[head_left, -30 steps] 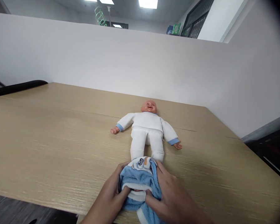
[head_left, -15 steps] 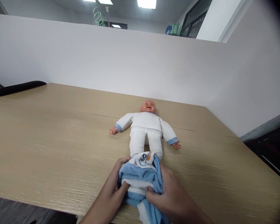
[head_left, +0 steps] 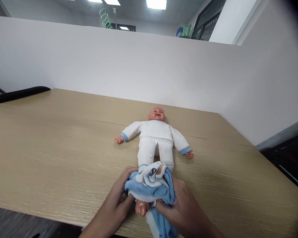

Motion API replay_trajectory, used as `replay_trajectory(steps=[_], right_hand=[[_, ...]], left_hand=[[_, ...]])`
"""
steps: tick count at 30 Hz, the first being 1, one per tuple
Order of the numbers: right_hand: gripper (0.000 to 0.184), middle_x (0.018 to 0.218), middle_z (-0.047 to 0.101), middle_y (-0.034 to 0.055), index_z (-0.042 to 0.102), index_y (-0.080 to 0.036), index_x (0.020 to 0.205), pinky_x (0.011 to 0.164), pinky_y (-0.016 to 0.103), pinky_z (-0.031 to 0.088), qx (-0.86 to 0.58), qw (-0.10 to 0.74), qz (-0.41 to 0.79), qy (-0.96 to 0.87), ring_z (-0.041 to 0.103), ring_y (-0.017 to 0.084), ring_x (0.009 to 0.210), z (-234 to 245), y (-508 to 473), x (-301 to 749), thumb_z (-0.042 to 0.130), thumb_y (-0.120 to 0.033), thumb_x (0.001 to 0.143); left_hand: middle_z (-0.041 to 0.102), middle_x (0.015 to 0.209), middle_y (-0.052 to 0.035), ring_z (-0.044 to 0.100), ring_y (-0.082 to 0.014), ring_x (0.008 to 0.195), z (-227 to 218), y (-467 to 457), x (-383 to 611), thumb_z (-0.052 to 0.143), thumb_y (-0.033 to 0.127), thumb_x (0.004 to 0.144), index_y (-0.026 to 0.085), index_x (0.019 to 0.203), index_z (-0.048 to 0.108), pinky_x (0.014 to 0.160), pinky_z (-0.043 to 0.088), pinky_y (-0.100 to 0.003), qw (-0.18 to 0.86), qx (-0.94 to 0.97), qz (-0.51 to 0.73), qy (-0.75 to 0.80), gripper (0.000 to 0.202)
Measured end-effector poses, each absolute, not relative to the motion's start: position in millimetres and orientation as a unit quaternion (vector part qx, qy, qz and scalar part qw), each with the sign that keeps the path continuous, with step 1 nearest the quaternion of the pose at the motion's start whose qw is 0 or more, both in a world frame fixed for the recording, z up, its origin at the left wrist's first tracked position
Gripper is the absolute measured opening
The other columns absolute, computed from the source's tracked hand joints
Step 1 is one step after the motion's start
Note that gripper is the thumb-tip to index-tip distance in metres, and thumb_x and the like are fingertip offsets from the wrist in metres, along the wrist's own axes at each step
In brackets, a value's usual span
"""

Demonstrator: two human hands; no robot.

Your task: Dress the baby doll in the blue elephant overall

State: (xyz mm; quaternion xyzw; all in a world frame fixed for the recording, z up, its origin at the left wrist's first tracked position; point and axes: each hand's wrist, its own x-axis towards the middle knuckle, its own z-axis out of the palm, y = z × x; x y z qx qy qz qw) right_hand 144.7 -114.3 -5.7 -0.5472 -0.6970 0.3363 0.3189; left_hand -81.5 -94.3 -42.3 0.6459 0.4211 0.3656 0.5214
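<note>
A baby doll [head_left: 156, 129] in a white long-sleeved top and white leggings lies on its back, head away from me, legs toward me. Gathered round its lower legs are fleecy blue and white trousers [head_left: 151, 189] with an embroidered face. My left hand [head_left: 123, 190] grips their left side, thumb in front. On the other side my right hand [head_left: 176, 198] pinches the fabric, its thumb near the lower opening. One bare doll foot [head_left: 142, 207] pokes out between my thumbs. A loose trouser leg [head_left: 160, 224] hangs beside it toward me. The other doll foot is hidden.
The wooden table [head_left: 64, 148] carries the doll, with its front edge close to me. A white partition [head_left: 129, 66] rises behind it. Something black and curved [head_left: 22, 94] is at the far left, and a dark object [head_left: 285, 158] stands off the right edge.
The doll's foot has come into view through the trousers' opening. The bunched fabric has shifted, showing more of the embroidered face. Both hands keep their grip.
</note>
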Motion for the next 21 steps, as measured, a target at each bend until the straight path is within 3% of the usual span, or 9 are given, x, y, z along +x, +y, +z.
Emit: replay_trajectory(steps=[3, 7, 9, 12, 15, 18, 21], right_hand=[[0.012, 0.079, 0.068, -0.0024, 0.059, -0.022, 0.079, 0.068, 0.027, 0.049, -0.518, 0.319, 0.324, -0.724, 0.062, 0.016, 0.07, -3.6, -101.4, 153.0, 0.063, -0.011, 0.076], [0.012, 0.077, 0.067, -0.0042, 0.062, -0.021, 0.078, 0.066, 0.025, 0.048, -0.473, 0.283, 0.338, -0.763, 0.061, 0.015, 0.069, 2.3, -78.2, 170.1, 0.068, -0.011, 0.076], [0.009, 0.085, 0.072, -0.0029, 0.069, -0.021, 0.087, 0.074, 0.027, 0.053, -0.45, 0.263, 0.339, -0.783, 0.066, 0.017, 0.077, 5.6, -67.6, 177.5, 0.074, -0.018, 0.08], [0.033, 0.107, 0.077, 0.0014, 0.074, -0.023, 0.112, 0.091, 0.033, 0.056, -0.432, 0.265, 0.339, -0.793, 0.072, 0.022, 0.097, 9.2, -58.2, 184.7, 0.083, -0.036, 0.083], [0.05, 0.122, 0.075, 0.0057, 0.072, -0.023, 0.126, 0.101, 0.038, 0.056, -0.423, 0.27, 0.348, -0.792, 0.071, 0.026, 0.111, 7.3, -57.4, 191.3, 0.086, -0.045, 0.082], [0.063, 0.144, 0.066, 0.0115, 0.066, -0.024, 0.14, 0.114, 0.049, 0.05, -0.454, 0.28, 0.336, -0.776, 0.063, 0.033, 0.133, -5.9, -60.2, 202.3, 0.083, -0.047, 0.085], [0.066, 0.163, 0.051, 0.0153, 0.06, -0.024, 0.149, 0.126, 0.059, 0.035, -0.505, 0.303, 0.354, -0.727, 0.045, 0.038, 0.152, -28.4, -60.8, 215.1, 0.077, -0.05, 0.091]], left_hand=[[0.062, 0.143, -0.0099, 0.057, -0.0282, 0.133, -37.7, -85.2, -82.5, 0.054, 0.037, 0.105, 0.023, 0.136, 0.061, 0.114, 0.045, -0.037, 0.492, 0.674, 0.369, 0.409, 0.035], [0.068, 0.128, -0.0097, 0.061, -0.0271, 0.12, -26.5, -65.4, -89.1, 0.057, 0.036, 0.103, 0.021, 0.12, 0.067, 0.107, 0.048, -0.036, 0.484, 0.707, 0.35, 0.378, 0.025], [0.069, 0.119, -0.009, 0.063, -0.0263, 0.113, -20.4, -54.2, -92.8, 0.058, 0.038, 0.103, 0.02, 0.111, 0.069, 0.103, 0.049, -0.035, 0.482, 0.73, 0.322, 0.362, 0.023], [0.069, 0.114, -0.0075, 0.063, -0.0255, 0.11, -12.9, -41.0, -96.8, 0.061, 0.037, 0.102, 0.02, 0.108, 0.069, 0.102, 0.048, -0.035, 0.468, 0.76, 0.285, 0.349, 0.02], [0.068, 0.117, -0.0066, 0.062, -0.0255, 0.113, -8.8, -33.7, -99.9, 0.068, 0.037, 0.097, 0.021, 0.111, 0.068, 0.105, 0.047, -0.037, 0.485, 0.761, 0.265, 0.339, 0.021], [0.066, 0.12, -0.0055, 0.061, -0.0252, 0.117, -7.5, -29.3, -103.3, 0.075, 0.036, 0.093, 0.022, 0.115, 0.067, 0.108, 0.046, -0.039, 0.523, 0.741, 0.259, 0.33, 0.028], [0.064, 0.117, -0.0045, 0.059, -0.024, 0.118, -6.1, -25.5, -105.6, 0.077, 0.035, 0.092, 0.022, 0.114, 0.066, 0.106, 0.046, -0.037, 0.569, 0.716, 0.253, 0.315, 0.028]])
